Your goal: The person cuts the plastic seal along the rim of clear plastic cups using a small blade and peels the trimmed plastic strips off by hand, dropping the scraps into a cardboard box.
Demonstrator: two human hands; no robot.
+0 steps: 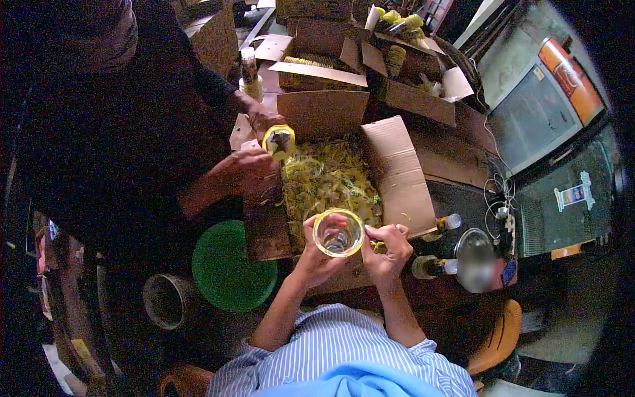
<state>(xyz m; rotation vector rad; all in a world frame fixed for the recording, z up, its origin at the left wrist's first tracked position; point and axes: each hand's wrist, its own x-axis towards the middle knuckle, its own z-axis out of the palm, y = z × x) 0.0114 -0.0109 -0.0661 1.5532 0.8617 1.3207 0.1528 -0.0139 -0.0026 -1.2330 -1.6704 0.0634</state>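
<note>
Fingers (309,229) of the left hand (317,261) wrap the clear jar (338,233); those of the right hand (390,255) bend in by its yellow rim, though whether they pinch it I cannot tell. Furthest left, a round green top (228,271) sits by the near left corner of the open carton (321,109), so anything brushed over that side could land on it. Next, a co-worker's hands (248,167) are at another yellow-rimmed container (278,142); a bump between the two people could jolt either vessel. Centrally, the jar is above the carton's near end; a slick wall or lax hold could drop it among the yellow pieces (331,178). Rightward, a raised flap (400,175) could snag the right hand, and a wide swing might knock the small bottle (428,267) beyond.
</note>
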